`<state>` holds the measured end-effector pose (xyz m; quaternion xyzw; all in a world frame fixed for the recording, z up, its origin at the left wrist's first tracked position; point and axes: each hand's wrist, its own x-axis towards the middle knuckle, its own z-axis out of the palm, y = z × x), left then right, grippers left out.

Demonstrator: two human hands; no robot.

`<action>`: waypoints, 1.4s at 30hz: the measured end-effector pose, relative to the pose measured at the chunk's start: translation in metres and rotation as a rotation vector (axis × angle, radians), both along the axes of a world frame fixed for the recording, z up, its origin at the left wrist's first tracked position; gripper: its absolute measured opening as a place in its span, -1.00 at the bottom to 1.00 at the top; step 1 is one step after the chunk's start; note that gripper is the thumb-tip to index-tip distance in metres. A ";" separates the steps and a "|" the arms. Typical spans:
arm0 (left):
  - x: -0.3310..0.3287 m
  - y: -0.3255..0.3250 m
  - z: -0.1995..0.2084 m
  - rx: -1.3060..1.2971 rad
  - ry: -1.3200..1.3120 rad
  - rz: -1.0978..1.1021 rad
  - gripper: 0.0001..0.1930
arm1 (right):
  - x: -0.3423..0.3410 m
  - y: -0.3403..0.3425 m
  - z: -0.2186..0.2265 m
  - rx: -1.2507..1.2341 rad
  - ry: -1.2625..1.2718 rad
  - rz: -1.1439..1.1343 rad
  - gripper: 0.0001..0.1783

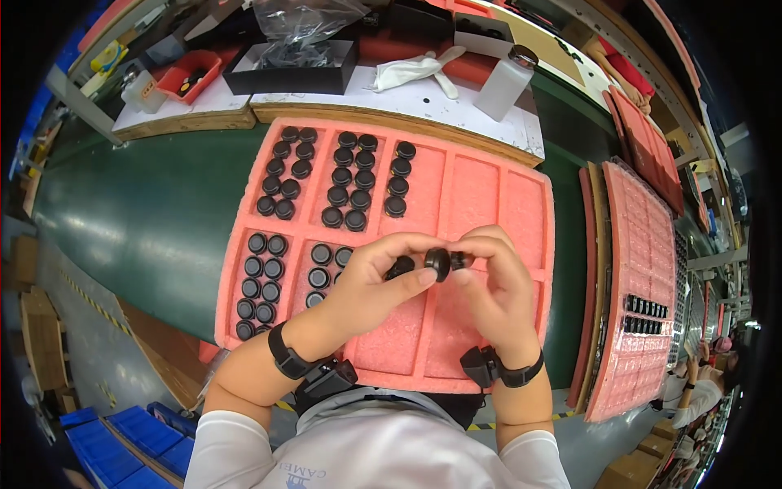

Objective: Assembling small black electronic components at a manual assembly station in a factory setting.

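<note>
Both my hands meet above a pink foam tray [493, 196]. Between their fingertips is a small black round part [437, 262], knob- or lens-like; its exact kind I cannot tell. My left hand [371, 281] pinches it from the left side, thumb at its lower edge. A second black round part [399, 267] sits within the curl of my left fingers. My right hand [497, 281] closes on a narrower black piece [458, 260] at the right of the first part; whether the two are joined is unclear. Similar black round parts [341, 177] stand in rows in the tray's left compartments.
Behind the tray, a white-topped wooden shelf [326, 110] carries a black box [289, 77] with clear plastic, white gloves [419, 72] and a dispenser bottle [507, 84]. A red bin [189, 75] stands far left. More pink trays [631, 285] lean at right. Another person [692, 387] is further right.
</note>
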<state>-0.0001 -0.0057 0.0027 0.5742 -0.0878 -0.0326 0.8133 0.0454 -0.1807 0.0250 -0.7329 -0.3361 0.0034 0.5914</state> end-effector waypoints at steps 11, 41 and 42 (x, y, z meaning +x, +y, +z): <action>-0.001 -0.002 -0.011 -0.271 0.143 -0.191 -0.58 | 0.006 -0.015 -0.018 0.773 0.963 0.333 -0.65; -0.006 -0.015 -0.010 0.245 -0.290 0.129 -0.64 | -0.017 0.000 -0.020 0.293 0.259 0.049 -0.80; -0.006 -0.015 -0.010 0.249 -0.305 0.132 -0.65 | -0.017 -0.001 -0.020 0.294 0.258 0.048 -0.80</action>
